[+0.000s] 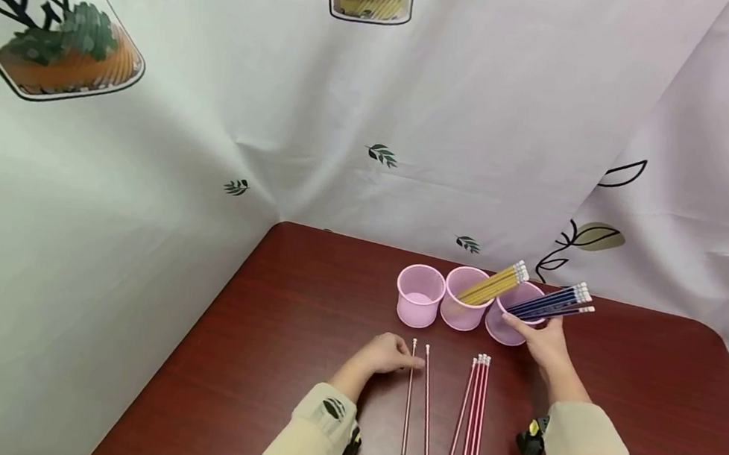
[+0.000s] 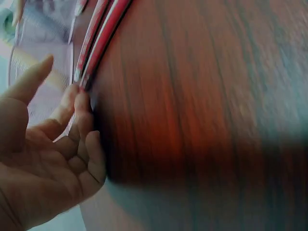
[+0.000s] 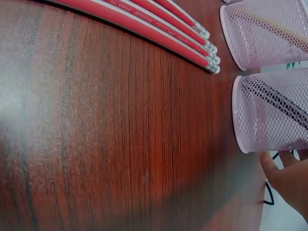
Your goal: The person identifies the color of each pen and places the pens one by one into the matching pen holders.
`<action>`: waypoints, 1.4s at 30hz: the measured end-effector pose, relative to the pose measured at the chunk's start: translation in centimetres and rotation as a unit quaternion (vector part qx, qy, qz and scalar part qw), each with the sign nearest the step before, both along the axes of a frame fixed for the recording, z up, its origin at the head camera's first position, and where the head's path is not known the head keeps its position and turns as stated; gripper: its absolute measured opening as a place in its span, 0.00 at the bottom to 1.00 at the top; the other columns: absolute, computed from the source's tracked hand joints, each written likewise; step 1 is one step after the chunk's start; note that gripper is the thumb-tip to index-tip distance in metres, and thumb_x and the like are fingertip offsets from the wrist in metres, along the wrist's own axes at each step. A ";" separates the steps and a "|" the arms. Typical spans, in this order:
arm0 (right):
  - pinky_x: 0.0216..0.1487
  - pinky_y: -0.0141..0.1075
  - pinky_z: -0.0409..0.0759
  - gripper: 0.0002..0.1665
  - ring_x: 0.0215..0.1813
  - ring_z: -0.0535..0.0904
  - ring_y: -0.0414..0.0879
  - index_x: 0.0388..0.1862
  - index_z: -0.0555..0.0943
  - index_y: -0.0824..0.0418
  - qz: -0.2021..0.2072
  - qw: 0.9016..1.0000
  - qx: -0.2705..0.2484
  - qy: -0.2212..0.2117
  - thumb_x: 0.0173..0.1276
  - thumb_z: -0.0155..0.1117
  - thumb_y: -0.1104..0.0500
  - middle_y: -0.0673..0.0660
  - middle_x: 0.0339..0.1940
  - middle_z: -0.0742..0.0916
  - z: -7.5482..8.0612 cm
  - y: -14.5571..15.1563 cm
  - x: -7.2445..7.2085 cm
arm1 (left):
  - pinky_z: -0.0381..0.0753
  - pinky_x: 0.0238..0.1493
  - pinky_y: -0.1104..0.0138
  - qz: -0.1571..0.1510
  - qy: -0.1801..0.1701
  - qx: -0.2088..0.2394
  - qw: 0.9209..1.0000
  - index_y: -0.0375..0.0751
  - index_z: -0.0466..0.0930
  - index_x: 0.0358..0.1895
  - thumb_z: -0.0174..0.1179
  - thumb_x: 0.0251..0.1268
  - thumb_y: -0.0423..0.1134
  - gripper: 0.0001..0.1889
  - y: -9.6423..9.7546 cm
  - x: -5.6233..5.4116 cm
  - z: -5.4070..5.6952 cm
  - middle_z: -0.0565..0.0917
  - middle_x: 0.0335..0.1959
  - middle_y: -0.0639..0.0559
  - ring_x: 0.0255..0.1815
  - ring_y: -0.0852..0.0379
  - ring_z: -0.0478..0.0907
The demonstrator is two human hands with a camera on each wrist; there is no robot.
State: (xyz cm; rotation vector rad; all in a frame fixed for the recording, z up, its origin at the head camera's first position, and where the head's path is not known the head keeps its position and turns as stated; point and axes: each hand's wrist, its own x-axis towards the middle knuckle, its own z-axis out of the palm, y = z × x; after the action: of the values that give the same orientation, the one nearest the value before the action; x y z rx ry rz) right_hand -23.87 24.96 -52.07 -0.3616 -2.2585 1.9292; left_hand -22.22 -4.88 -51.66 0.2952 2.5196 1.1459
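My left hand (image 1: 387, 354) lies over the eraser end of the leftmost red pencil (image 1: 407, 412), beside a second red pencil (image 1: 427, 415). In the left wrist view its fingertips are at the ends of two red pencils (image 2: 98, 41), with the thumb held apart. At the right, my right hand (image 1: 548, 346) holds the side of a pink mesh pencil cup (image 1: 502, 333), thumb along its front and the other fingers partly hidden behind. Blue pencils (image 1: 552, 301) lean out of that cup to the right, erasers up.
Left of the held cup stand a pink cup (image 1: 460, 318) with yellow pencils (image 1: 496, 282) and an empty pink cup (image 1: 416, 314). Several red pencils (image 1: 474, 420) lie together between the arms. A patterned white cloth (image 1: 353, 91) hangs behind the brown table (image 1: 302, 303).
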 end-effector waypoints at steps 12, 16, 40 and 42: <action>0.69 0.41 0.46 0.64 0.69 0.53 0.50 0.72 0.42 0.53 -0.003 1.000 -0.007 -0.025 0.48 0.75 0.44 0.64 0.69 0.60 -1.1 0.8 -0.9 | 0.76 0.36 0.65 -0.064 0.045 -0.233 0.969 0.40 0.78 0.17 0.68 0.39 0.64 0.27 2.5 0.1 0.6 0.79 0.19 0.49 0.28 0.52 0.77; 0.69 0.42 0.45 0.61 0.69 0.52 0.52 0.72 0.41 0.56 -0.011 0.999 -0.008 -0.031 0.52 0.73 0.49 0.66 0.69 0.59 1.1 -0.1 0.2 | 0.76 0.41 0.65 -0.072 0.062 -0.246 0.965 0.39 0.79 0.18 0.70 0.40 0.61 0.25 2.8 0.1 0.7 0.81 0.24 0.46 0.34 0.48 0.79; 0.68 0.36 0.48 0.60 0.67 0.56 0.48 0.70 0.42 0.52 0.004 1.000 -0.021 -0.015 0.50 0.74 0.47 0.62 0.67 0.63 -1.5 0.7 -1.1 | 0.70 0.23 0.61 0.027 0.055 -0.237 0.969 0.48 0.72 0.15 0.63 0.43 0.55 0.16 2.6 0.9 1.0 0.78 0.19 0.54 0.22 0.54 0.74; 0.69 0.37 0.47 0.60 0.67 0.56 0.49 0.70 0.42 0.53 0.005 1.000 -0.021 -0.010 0.51 0.73 0.48 0.63 0.67 0.62 -1.4 0.9 -1.1 | 0.69 0.19 0.63 0.023 0.046 -0.191 0.980 0.48 0.70 0.13 0.63 0.44 0.51 0.16 2.4 1.0 1.2 0.75 0.13 0.55 0.17 0.56 0.72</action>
State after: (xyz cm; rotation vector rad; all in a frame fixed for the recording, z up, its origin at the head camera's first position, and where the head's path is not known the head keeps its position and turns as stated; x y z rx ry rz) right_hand -24.97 25.82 -53.52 -0.3768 -2.2394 1.9887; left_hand -21.22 -2.46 -50.45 0.1920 2.7690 0.6520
